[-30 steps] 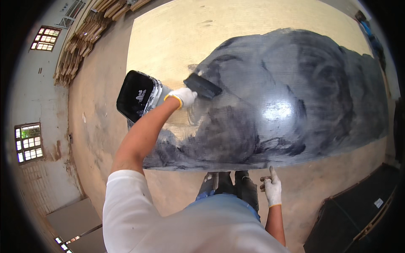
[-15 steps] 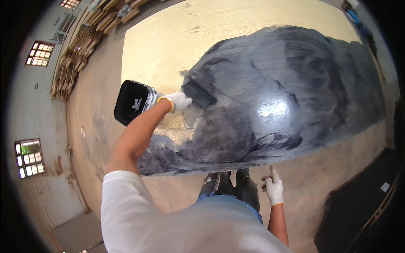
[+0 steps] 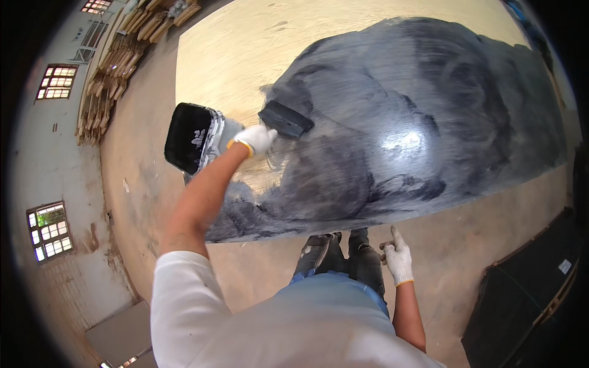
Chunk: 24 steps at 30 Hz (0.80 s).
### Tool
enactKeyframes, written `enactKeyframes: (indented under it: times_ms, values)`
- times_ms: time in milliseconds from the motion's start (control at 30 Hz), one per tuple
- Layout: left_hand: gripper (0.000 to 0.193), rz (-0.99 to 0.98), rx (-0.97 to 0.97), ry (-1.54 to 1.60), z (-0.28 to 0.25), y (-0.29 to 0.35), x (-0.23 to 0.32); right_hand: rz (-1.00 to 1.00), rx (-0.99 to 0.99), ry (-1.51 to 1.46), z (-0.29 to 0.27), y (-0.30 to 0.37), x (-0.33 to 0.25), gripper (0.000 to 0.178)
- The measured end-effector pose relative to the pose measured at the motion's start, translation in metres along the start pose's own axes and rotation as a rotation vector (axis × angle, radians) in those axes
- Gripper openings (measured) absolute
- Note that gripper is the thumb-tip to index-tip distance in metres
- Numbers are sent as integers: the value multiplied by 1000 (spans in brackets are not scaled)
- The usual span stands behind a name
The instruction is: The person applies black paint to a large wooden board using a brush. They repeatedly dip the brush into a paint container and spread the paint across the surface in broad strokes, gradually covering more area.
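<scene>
In a white glove with a yellow cuff, my left hand [image 3: 255, 141] is closed round the handle of a wide, dark paint applicator [image 3: 286, 119]. Its head rests on the panel [image 3: 230, 58], where the dark coating [image 3: 399, 98] meets bare pale wood. Just left of that hand stands a bucket [image 3: 228, 132] with a dark inside and a smeared light rim, partly covered by my forearm. My right hand [image 3: 399, 256], also gloved, hangs beside my leg below the panel's near edge. It holds nothing, with the index finger stretched out and the others partly bent.
Stacked boards [image 3: 110, 80] lean along the wall at the far left. At the lower right a large dark stack of sheets [image 3: 521, 288] stands on the floor. Something blue [image 3: 516, 12] shows beyond the panel's far right corner.
My left hand has turned the applicator a little, so its head lies less steeply across the panel. The whole view has shifted slightly. My right hand keeps much the same pose.
</scene>
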<state>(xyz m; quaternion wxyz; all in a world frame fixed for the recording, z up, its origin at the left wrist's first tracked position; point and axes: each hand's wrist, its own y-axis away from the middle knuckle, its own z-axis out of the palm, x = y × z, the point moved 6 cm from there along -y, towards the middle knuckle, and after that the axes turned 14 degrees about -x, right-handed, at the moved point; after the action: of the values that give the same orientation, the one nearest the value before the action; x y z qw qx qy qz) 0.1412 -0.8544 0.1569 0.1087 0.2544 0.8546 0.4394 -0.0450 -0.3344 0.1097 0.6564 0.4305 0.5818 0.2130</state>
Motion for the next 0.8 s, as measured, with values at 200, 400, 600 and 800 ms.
enactKeyframes:
  times_ms: [200, 400, 600, 800]
  values:
    - [56, -25, -109, -89, 84, 69, -30, 4, -31, -46, -6, 9, -3, 67]
    - [52, -44, -52, 99, 133, 114, 11, -9, -41, -28, -20, 5, 4, 70]
    - [55, -91, -39, 75, 175, 126, -46, -81, -89, -25, -20, 11, 1, 68]
    - [51, -43, -40, 46, 209, 136, -12, -201, -92, 180, -11, -10, 3, 72]
